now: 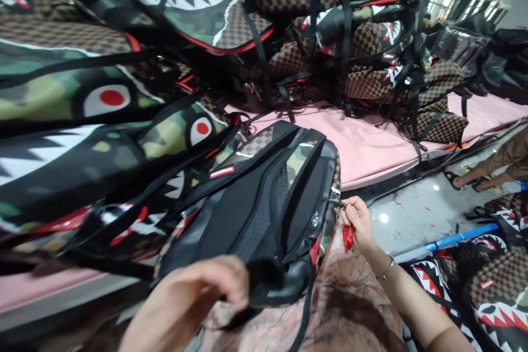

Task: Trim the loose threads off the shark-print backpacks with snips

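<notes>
A black backpack [231,220] lies across my lap with its padded back panel and shoulder straps facing up; its sides carry camouflage and brown check. My right hand [358,223] is closed on what look like red-handled scissors [348,236], their dark tip against the bag's right edge. Most of the tool is hidden by the fingers. Over the near left end of the bag is my left hand [225,283], curved and blurred by motion. Its fingertips point down, and whether they grip the bag I cannot make out.
Shark-face backpacks [103,99] are piled at the left, with more checked bags [371,82] along the back. They rest on a pink-covered table [371,146]. More bags [495,286] lie at lower right beside a blue bar [462,236]. A person's legs [490,162] stand at the right.
</notes>
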A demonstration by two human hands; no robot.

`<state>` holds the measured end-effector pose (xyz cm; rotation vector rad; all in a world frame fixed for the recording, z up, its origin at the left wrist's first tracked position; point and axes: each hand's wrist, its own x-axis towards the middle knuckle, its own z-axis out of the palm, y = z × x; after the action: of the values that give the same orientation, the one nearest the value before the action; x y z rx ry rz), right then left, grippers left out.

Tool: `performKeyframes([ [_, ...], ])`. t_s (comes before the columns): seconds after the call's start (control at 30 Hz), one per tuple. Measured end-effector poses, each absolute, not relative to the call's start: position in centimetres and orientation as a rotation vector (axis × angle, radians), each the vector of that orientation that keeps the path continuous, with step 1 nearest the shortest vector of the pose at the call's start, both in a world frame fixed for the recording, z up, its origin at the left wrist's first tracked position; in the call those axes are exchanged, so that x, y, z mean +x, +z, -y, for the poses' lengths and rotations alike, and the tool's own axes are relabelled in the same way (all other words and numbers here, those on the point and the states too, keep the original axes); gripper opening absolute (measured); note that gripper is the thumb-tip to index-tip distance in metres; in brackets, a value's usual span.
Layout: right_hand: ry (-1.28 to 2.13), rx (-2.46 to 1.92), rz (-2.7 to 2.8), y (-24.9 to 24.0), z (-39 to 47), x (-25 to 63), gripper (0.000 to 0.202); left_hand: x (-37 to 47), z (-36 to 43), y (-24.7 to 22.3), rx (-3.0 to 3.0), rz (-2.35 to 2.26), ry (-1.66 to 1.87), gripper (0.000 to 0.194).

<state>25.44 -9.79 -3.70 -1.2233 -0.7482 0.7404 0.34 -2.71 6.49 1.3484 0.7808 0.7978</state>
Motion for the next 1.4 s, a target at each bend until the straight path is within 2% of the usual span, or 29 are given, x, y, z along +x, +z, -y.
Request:
performKeyframes([
  [0.1,0.564,-1.378,0.682,-5.6,9.0,28.0,0.021,6.7,-0.7,6.8,1.715,-0.672,0.355,0.029],
  [0.2,0.493,-1.478,0.605,-7.3,8.3,29.9,0.023,14.5,-4.2,4.6,2.291,-0.607,0.235,0.019],
  [0.23,0.467,-1.502,0.585,-7.9,8.1,30.4,0.023,16.9,-5.3,3.4,2.477,-0.650,0.243,0.017],
  [0.33,0.386,-1.563,0.569,-9.3,7.4,31.7,0.023,22.3,-8.2,0.1,2.605,-0.751,0.289,0.024],
  [0.4,0.353,-1.610,0.589,-9.8,7.1,32.4,0.023,24.3,-9.5,-1.4,2.652,-0.750,0.298,0.022],
  [0.57,0.334,-1.713,0.719,-9.4,6.3,33.4,0.023,25.3,-10.4,-2.9,2.761,-0.691,0.327,0.015],
  [0.77,0.206,-1.883,0.876,-8.0,5.5,33.6,0.017,25.0,-10.1,-4.2,2.757,-0.756,0.416,0.022],
  [0.93,0.221,-1.861,0.751,-8.4,5.5,34.4,0.019,24.6,-11.2,-3.9,2.712,-0.546,0.368,0.025],
  [1.0,0.265,-1.809,0.678,-8.9,5.4,34.6,0.021,24.7,-11.5,-3.7,2.707,-0.514,0.344,0.020],
  [1.07,0.297,-1.757,0.652,-9.4,5.4,34.6,0.022,25.0,-11.4,-3.8,2.705,-0.545,0.345,0.012],
  [1.23,0.278,-1.748,0.715,-9.4,5.1,34.1,0.022,25.5,-10.6,-4.4,2.656,-0.744,0.424,0.016],
  [1.4,0.125,-1.946,0.986,-7.5,4.7,33.7,0.015,25.7,-10.2,-4.5,2.472,-0.976,0.510,0.015],
])
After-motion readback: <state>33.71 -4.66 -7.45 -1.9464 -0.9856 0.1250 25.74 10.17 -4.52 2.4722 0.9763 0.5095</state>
